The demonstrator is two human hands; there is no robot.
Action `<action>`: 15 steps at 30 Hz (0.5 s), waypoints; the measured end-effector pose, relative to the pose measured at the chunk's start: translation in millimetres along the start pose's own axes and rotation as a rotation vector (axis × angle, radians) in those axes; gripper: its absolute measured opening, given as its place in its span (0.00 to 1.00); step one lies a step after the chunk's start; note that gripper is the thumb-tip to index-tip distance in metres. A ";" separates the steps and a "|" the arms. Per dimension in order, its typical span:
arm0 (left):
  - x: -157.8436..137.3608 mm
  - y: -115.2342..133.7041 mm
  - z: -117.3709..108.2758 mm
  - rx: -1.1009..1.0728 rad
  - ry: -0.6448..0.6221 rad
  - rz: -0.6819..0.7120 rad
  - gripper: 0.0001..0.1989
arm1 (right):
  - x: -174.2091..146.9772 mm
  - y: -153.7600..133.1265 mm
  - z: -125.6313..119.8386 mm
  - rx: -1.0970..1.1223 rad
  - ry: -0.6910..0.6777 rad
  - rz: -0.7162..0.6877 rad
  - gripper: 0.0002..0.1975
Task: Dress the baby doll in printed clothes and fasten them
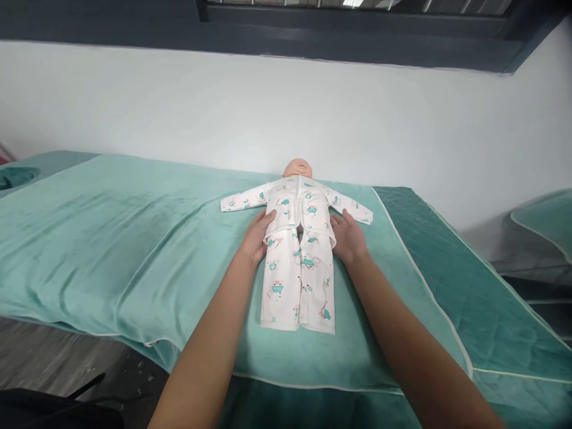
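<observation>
A baby doll (298, 167) lies on its back with its head toward the wall. It wears a white printed baby top (282, 205) with the sleeves spread out to both sides. White printed baby pants (280, 292) lie below, their waist under the top's hem and their legs straight toward me. My left hand (259, 233) is closed at the left side of the top's hem, thumb on the cloth and the other fingers mostly hidden. At the opposite side, my right hand (349, 236) has its fingers curled at the edge of the top.
Under the doll is a light green blanket (179, 238) with a pale border, wrinkled on the left. Darker green quilted bedding (469, 274) shows on the right. A white wall (277, 113) rises behind the bed, below a dark window frame (357, 39). Grey floor (58, 351) appears at lower left.
</observation>
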State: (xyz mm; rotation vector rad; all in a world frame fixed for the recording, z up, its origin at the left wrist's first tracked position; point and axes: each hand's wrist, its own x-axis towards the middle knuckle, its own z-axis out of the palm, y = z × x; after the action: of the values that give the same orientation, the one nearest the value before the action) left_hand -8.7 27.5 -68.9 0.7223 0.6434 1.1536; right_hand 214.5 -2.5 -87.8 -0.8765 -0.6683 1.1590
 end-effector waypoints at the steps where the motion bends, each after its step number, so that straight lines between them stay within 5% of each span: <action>1: -0.5 -0.2 -1.1 -0.011 0.001 0.007 0.24 | 5.9 -5.1 -8.3 0.052 0.037 0.027 0.20; 6: -3.2 -0.3 -2.2 -0.060 0.039 0.024 0.23 | 24.8 -31.2 -55.2 0.404 0.154 0.077 0.18; 15: -1.7 -1.1 -4.2 -0.089 0.071 0.028 0.20 | 23.3 -49.0 -99.4 0.410 0.204 -0.032 0.20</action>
State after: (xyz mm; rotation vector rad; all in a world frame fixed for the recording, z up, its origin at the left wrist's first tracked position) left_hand -11.8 26.3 -72.2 0.6186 0.6391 1.2299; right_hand 327.1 -11.1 -96.3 -0.6208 -0.2621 1.1082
